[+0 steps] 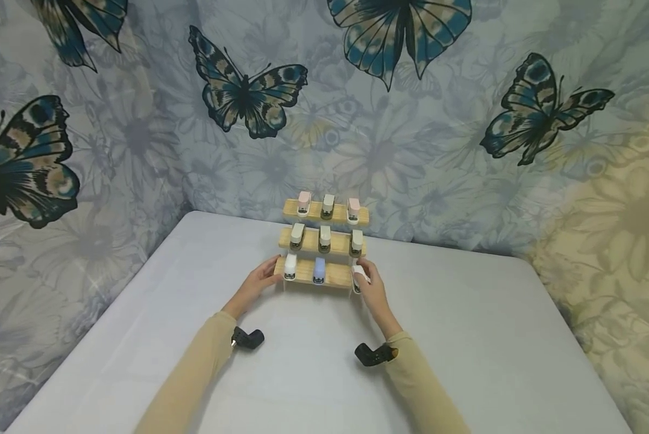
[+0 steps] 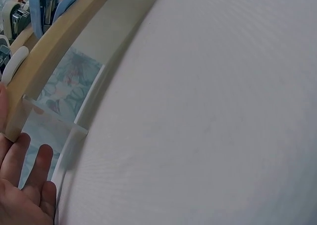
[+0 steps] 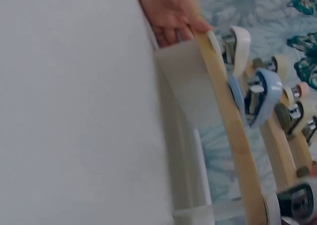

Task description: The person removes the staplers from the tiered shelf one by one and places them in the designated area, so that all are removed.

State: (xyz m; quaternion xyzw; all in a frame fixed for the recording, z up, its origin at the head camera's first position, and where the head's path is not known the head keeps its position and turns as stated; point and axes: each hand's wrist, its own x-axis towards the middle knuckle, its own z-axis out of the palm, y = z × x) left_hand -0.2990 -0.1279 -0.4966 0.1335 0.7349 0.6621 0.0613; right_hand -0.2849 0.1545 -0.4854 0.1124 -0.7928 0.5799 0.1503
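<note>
A three-tier wooden rack stands at the back middle of the table, with several small staplers on each step. My left hand touches the left end of the lowest step; its fingers lie straight against the rack's clear side panel. My right hand is at the right end of that step and pinches a white stapler there. A blue stapler sits mid-step, and a white one stands near my left hand. The right wrist view shows the step's edge, the blue stapler and my left hand.
The rack rests on a pale grey table set in a corner of walls hung with butterfly-print cloth. The table's left edge runs close to the side wall. A black camera mount sits on each wrist.
</note>
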